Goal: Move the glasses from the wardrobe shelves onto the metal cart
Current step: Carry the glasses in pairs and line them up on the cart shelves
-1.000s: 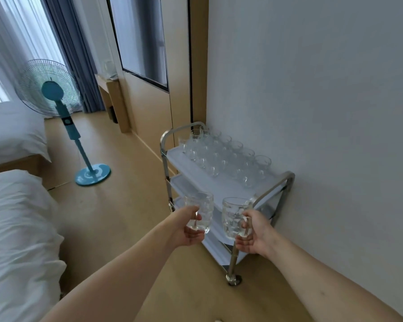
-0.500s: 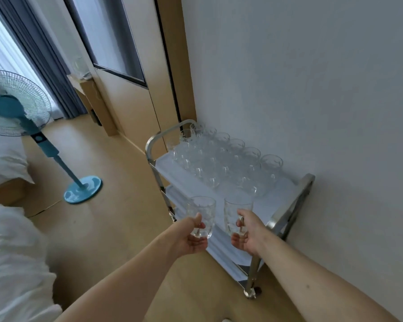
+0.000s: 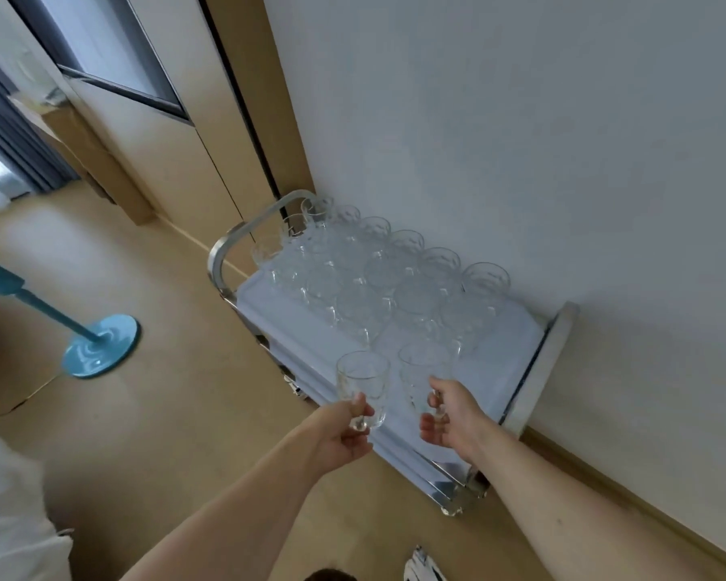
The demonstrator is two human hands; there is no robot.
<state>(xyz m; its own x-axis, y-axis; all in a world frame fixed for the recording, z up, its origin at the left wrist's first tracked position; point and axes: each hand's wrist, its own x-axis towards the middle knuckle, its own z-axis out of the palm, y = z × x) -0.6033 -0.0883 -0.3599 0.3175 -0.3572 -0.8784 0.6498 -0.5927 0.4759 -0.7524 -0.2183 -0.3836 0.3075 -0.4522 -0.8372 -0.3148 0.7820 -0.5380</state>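
A metal cart (image 3: 537,362) stands against the white wall, its top shelf covered in white. Several clear handled glasses (image 3: 378,278) are lined up in rows on the far part of that shelf. My left hand (image 3: 340,434) grips a clear glass (image 3: 363,381) by its handle, just over the cart's near edge. My right hand (image 3: 453,417) grips a second clear glass (image 3: 422,373) by its handle, above the bare near part of the top shelf.
A blue standing fan's base (image 3: 101,345) sits on the wooden floor to the left. A wooden door frame (image 3: 252,111) and panels rise behind the cart. White bedding (image 3: 9,517) lies at the lower left. Open floor lies between fan and cart.
I have stepped closer to the cart, and the view has tilted down onto its top shelf. Both hands have carried their glasses forward, over the shelf's near part.
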